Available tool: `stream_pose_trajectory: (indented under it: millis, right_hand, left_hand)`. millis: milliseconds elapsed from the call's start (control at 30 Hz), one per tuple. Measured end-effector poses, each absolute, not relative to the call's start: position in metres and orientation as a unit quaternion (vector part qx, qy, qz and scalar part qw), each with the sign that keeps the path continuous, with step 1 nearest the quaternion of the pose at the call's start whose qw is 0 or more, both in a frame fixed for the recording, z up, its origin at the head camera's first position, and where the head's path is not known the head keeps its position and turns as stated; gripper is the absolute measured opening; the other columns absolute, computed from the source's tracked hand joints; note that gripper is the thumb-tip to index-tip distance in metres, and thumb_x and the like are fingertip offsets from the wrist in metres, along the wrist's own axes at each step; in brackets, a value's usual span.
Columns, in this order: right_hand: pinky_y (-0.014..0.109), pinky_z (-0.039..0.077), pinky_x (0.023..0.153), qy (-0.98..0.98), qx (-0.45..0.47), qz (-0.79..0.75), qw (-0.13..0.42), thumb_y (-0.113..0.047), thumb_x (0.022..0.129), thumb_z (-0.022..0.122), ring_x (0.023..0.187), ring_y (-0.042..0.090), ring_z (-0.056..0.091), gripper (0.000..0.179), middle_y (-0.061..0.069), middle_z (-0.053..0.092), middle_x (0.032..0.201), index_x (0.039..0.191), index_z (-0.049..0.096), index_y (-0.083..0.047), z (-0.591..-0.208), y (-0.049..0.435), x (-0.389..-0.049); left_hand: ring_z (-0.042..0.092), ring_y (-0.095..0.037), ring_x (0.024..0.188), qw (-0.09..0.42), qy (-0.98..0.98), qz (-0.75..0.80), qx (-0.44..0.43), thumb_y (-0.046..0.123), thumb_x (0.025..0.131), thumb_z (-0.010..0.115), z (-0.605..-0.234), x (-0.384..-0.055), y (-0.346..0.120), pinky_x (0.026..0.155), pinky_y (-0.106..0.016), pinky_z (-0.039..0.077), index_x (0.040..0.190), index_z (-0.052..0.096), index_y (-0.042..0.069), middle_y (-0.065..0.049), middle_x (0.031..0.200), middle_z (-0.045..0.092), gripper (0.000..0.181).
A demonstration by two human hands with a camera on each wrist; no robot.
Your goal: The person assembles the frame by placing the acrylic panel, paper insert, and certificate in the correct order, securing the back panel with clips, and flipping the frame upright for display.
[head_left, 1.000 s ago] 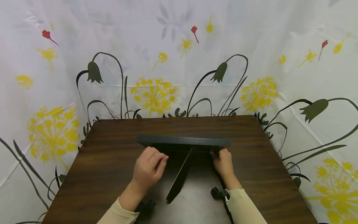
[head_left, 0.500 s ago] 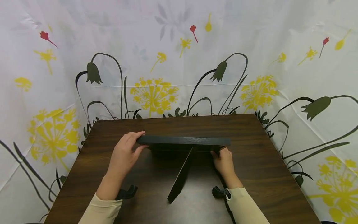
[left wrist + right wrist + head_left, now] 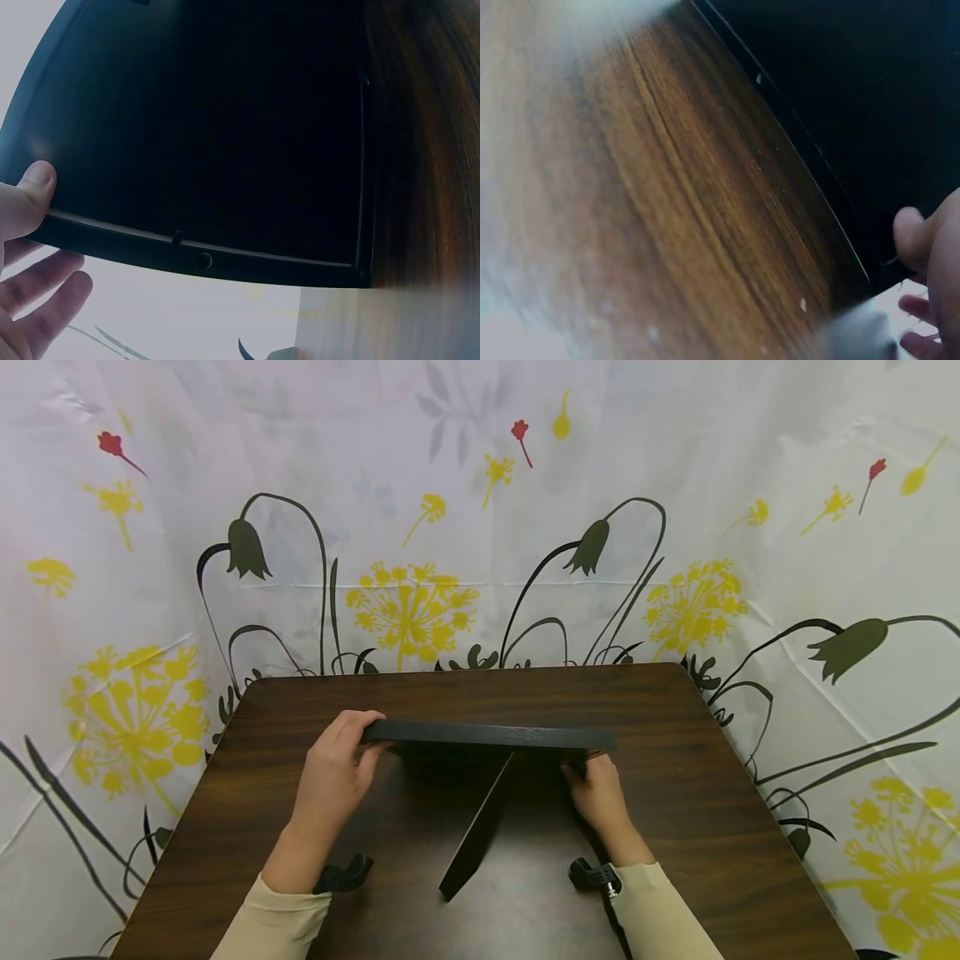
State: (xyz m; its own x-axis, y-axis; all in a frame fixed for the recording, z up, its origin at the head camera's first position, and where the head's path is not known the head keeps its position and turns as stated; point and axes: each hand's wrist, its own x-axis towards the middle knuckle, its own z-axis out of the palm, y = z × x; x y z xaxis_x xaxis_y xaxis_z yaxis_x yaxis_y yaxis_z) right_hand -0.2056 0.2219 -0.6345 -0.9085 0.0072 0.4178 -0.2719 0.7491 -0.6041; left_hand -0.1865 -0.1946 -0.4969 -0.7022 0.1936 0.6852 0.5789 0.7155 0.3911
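A black picture frame (image 3: pixel 487 735) stands upright on the table, its back toward me. From that back, an easel leg (image 3: pixel 474 835) slants out toward me. My left hand (image 3: pixel 326 785) grips the frame's left side near the top, thumb on the back and fingers around the front. The left wrist view shows the dark back panel (image 3: pixel 210 135) with small tabs along its border. Low on the right side, my right hand (image 3: pixel 598 797) holds the frame; its thumb (image 3: pixel 910 231) presses the back near the bottom corner. The frame's front is hidden.
Brown wood-grain table (image 3: pixel 645 702) lies beneath, with rounded far corners. A white curtain (image 3: pixel 480 527) printed with flowers hangs behind and along both sides. Each wrist carries a black camera mount (image 3: pixel 592 877), and a dark cable runs by the right forearm.
My left hand has left its place behind the frame, moved left and taken hold of the left edge. The frame and its leg have shifted very slightly left. The right hand keeps its hold.
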Motion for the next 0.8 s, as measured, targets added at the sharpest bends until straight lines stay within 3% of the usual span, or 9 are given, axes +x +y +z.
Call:
stream_pose_trajectory:
  millis: [167,400,533,633,733,800]
  right_hand:
    - [0.059,0.056,0.097,-0.894,0.086,0.390,0.202,-0.013,0.102,0.077,0.117,0.040,0.069,0.032,0.020,0.069,0.121,0.130,0.062,-0.006,-0.627,0.224,-0.201]
    - [0.053,0.063,0.079,-0.862,0.111,0.397,0.295,-0.009,0.096,0.084,0.097,0.034,0.076,0.023,0.014,0.072,0.105,0.111,0.067,-0.011,-0.622,0.224,-0.200]
    - [0.051,0.065,0.076,-0.863,0.112,0.384,0.307,-0.008,0.095,0.084,0.093,0.034,0.077,0.022,0.014,0.072,0.101,0.109,0.067,-0.010,-0.622,0.222,-0.200]
    - [0.051,0.064,0.075,-0.868,0.104,0.375,0.308,-0.010,0.096,0.084,0.092,0.035,0.077,0.022,0.014,0.071,0.101,0.108,0.065,-0.010,-0.622,0.221,-0.199]
    - [0.051,0.063,0.072,-0.872,0.095,0.367,0.311,-0.012,0.096,0.085,0.088,0.034,0.076,0.023,0.014,0.071,0.099,0.107,0.065,-0.011,-0.622,0.220,-0.198]
    - [0.051,0.063,0.070,-0.872,0.094,0.365,0.313,-0.012,0.096,0.085,0.086,0.033,0.076,0.023,0.013,0.071,0.099,0.108,0.065,-0.011,-0.622,0.219,-0.196]
  left_hand:
    - [0.070,-0.024,0.100,0.319,-0.872,-0.305,-0.213,0.007,0.090,0.089,-0.497,-0.186,-0.196,0.088,-0.042,0.055,0.127,0.071,0.006,-0.010,0.117,0.072,0.042]
    - [0.072,-0.026,0.109,0.316,-0.875,-0.299,-0.213,0.008,0.091,0.087,-0.495,-0.187,-0.198,0.093,-0.043,0.057,0.134,0.070,0.007,-0.009,0.121,0.071,0.046]
    - [0.073,-0.030,0.112,0.312,-0.874,-0.308,-0.211,0.003,0.090,0.087,-0.495,-0.187,-0.199,0.094,-0.046,0.057,0.142,0.067,0.007,-0.012,0.125,0.071,0.057]
    - [0.074,-0.034,0.111,0.278,-0.889,-0.321,-0.169,0.001,0.091,0.086,-0.494,-0.183,-0.198,0.091,-0.051,0.060,0.152,0.056,0.004,-0.016,0.130,0.069,0.068]
    - [0.072,-0.035,0.099,0.225,-0.911,-0.333,-0.087,0.008,0.097,0.083,-0.490,-0.169,-0.190,0.081,-0.053,0.059,0.143,0.051,-0.001,-0.019,0.120,0.066,0.056]
    - [0.067,-0.031,0.089,0.190,-0.917,-0.347,-0.053,0.016,0.102,0.080,-0.485,-0.156,-0.178,0.076,-0.047,0.057,0.125,0.054,0.001,-0.016,0.108,0.063,0.038]
